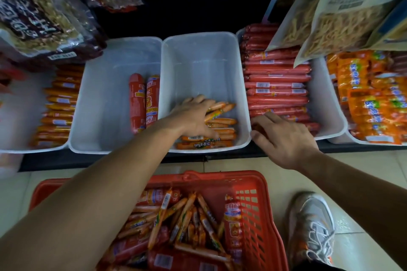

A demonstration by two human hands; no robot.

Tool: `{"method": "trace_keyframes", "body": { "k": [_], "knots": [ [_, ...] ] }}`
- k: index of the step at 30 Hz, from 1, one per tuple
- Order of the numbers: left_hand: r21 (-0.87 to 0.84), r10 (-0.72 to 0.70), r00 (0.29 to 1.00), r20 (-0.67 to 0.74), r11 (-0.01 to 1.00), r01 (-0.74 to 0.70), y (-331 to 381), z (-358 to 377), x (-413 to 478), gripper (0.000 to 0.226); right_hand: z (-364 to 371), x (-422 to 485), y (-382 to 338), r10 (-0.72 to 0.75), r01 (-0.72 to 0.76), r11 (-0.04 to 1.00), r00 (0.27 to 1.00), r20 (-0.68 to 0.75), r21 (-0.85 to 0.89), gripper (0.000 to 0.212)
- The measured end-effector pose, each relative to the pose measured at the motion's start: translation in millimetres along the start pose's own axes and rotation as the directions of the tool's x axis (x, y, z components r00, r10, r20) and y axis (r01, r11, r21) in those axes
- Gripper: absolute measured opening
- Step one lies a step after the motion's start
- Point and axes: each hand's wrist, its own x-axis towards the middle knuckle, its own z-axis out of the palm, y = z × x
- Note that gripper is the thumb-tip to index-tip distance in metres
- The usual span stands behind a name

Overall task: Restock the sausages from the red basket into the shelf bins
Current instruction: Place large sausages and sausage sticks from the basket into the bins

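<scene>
The red basket (262, 211) stands on the floor below the shelf, holding several thin orange sausages (182, 215) and thicker red ones (232, 215). My left hand (193, 116) reaches into the middle white bin (202, 55), fingers spread flat over the small orange sausages (222, 121) lying at its front. My right hand (284, 138) rests palm-down on the front corner of the neighbouring bin (326, 99), touching its stacked red sausages (275, 79). Whether either hand grips a sausage is hidden by the palms.
The bin (105, 86) left of the middle one holds two thick red sausages (143, 101). Farther left and far right are bins of orange packs (59, 105) (372, 99). Snack bags (343, 6) (37, 13) hang over the shelf. My shoe (312, 226) is beside the basket.
</scene>
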Motion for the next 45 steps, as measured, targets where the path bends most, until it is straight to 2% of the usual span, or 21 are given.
{"method": "trace_keyframes", "body": {
  "k": [4, 7, 10, 13, 15, 18, 20, 24, 26, 28, 31, 36, 40, 45],
  "knots": [
    [0.078, 0.065, 0.998, -0.019, 0.995, -0.063, -4.4, 8.9, -6.3, 0.098, 1.8, 0.6, 0.9, -0.005, 0.005, 1.000, 1.000, -0.014, -0.005, 0.045],
    [-0.010, 0.019, 0.998, -0.058, 1.000, -0.020, -4.2, 7.9, -4.1, 0.096, 2.9, 1.2, 1.5, -0.004, 0.004, 1.000, 1.000, -0.025, -0.008, 0.046],
    [-0.124, -0.010, 0.995, -0.103, 0.992, -0.003, -8.3, 6.6, -0.2, 0.073, 3.8, 2.2, 1.6, -0.006, 0.005, 1.000, 0.999, -0.031, -0.012, 0.045],
    [-0.141, -0.017, 0.987, -0.163, 0.990, -0.006, -10.9, 9.6, -0.8, 0.050, 3.4, 2.0, 1.2, -0.008, 0.007, 1.000, 1.000, -0.027, -0.023, 0.044],
    [-0.145, -0.036, 0.988, -0.150, 0.989, 0.014, -6.2, 13.2, -3.4, 0.051, 3.3, 1.7, 1.2, -0.009, 0.008, 1.000, 0.999, -0.034, -0.023, 0.046],
    [0.000, -0.025, 0.999, -0.035, 1.000, 0.025, 2.0, 24.0, -8.7, 0.071, 3.5, 1.6, 0.9, -0.003, 0.003, 1.000, 0.999, -0.032, -0.023, 0.045],
    [0.065, -0.009, 1.000, -0.007, 0.998, 0.010, 1.8, 25.8, -7.1, 0.076, 4.0, 1.4, 1.3, 0.002, -0.003, 1.000, 0.999, -0.033, -0.029, 0.046],
    [-0.036, -0.082, 0.996, -0.033, 0.996, 0.081, -0.6, 11.8, 1.7, 0.083, 3.8, 1.4, 0.7, 0.000, -0.002, 1.000, 0.999, -0.046, -0.028, 0.060],
    [-0.015, -0.015, 0.999, 0.038, 1.000, 0.016, 2.9, 12.0, 0.6, 0.083, 3.5, 2.1, 0.7, 0.004, -0.006, 0.999, 0.999, -0.043, -0.032, 0.056],
    [0.023, 0.065, 0.993, 0.095, 0.997, -0.068, 4.1, 17.5, -6.1, 0.075, 2.6, 1.7, -0.1, 0.005, -0.007, 0.999, 0.999, -0.035, -0.038, 0.051],
    [0.015, 0.111, 0.992, 0.052, 0.994, -0.112, 0.6, 17.2, -11.9, 0.061, 1.4, 1.1, -1.3, 0.007, -0.008, 0.999, 1.000, -0.024, -0.040, 0.047],
    [-0.180, 0.021, 0.999, -0.049, 0.983, -0.029, 17.1, -11.3, -42.6, 0.065, -18.9, 1.6, -10.6, 0.027, -0.028, 0.999, 0.999, 0.019, 0.031, 0.048],
    [-0.188, -0.010, 0.993, -0.119, 0.982, -0.013, 17.5, -38.3, -108.4, 0.062, -72.8, -1.1, -41.2, -0.003, 0.004, 0.993, 1.000, 0.007, -0.115, 0.059],
    [-0.342, -0.202, 0.956, -0.211, 0.932, 0.121, 7.7, -48.7, -218.3, 0.049, -136.9, -19.5, -109.9, -0.119, 0.133, 0.960, 0.990, 0.072, -0.248, 0.063]
  ]
}}
